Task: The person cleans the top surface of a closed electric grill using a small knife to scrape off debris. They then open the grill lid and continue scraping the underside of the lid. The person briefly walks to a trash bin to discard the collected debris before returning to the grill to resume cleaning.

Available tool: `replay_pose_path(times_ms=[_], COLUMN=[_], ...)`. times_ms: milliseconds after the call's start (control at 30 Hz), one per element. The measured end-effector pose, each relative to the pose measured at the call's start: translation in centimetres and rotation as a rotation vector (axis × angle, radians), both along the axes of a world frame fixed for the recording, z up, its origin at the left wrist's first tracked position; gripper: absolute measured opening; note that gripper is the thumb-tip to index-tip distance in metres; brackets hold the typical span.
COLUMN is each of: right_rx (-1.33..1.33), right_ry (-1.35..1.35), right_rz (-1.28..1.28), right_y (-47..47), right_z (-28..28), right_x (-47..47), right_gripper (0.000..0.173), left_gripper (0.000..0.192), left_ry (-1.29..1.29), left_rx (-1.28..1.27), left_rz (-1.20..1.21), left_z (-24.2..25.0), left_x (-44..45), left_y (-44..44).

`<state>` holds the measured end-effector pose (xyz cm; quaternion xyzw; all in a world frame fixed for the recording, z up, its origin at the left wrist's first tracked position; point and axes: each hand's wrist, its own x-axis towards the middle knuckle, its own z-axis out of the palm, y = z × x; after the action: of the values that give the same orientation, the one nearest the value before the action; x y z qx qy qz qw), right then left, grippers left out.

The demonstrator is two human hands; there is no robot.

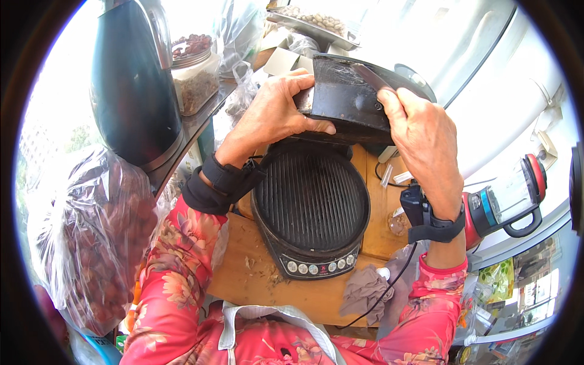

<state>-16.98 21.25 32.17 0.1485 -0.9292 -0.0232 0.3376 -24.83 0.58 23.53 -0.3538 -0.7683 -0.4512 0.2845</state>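
An electric griddle (315, 196) with a round ridged black plate stands before me, its panel of round buttons (319, 267) facing me. Behind the plate its black lid (342, 98) is raised, and pale scuffs and residue mark its outer side. My left hand (278, 107) grips the lid's left end, thumb below and fingers above. A flat metal blade (372, 77), perhaps a knife or scraper, is held in my right hand (422, 121). Its tip lies against the lid's side near the upper edge; the handle is hidden in my fist.
Pale flakes litter the wooden table (246, 283). A crumpled grey cloth (367, 292) lies at the front right. A red blender (502, 200) is at right; a dark kettle (132, 86), a jar (196, 77) and a filled plastic bag (100, 242) are at left. Nuts fill a tray (315, 29) behind.
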Motion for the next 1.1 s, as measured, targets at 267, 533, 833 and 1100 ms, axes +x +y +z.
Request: replay_pose_path(times_ms=[267, 533, 833, 1100], right_rx=[0.173, 0.144, 0.12, 0.174], right_ry=[0.049, 0.093, -0.047, -0.075], right_rz=[-0.017, -0.002, -0.041, 0.0], right_y=[-0.1, 0.8, 0.2, -1.4], right_z=[1.0, 2.8, 1.7, 0.1], right_x=[0.2, 2.0, 1.3, 0.9], right_gripper=[0.039, 0.037, 0.039, 0.019], left_gripper=[0.052, 0.053, 0.05, 0.054], left_ry=[-0.002, 0.072, 0.055, 0.066], left_rx=[0.023, 0.045, 0.003, -0.039], left_rz=[-0.037, -0.032, -0.002, 0.001], left_z=[-0.3, -0.7, -0.8, -1.4], left_x=[-0.6, -0.5, -0.6, 0.0], left_y=[-0.2, -0.1, -0.2, -0.1])
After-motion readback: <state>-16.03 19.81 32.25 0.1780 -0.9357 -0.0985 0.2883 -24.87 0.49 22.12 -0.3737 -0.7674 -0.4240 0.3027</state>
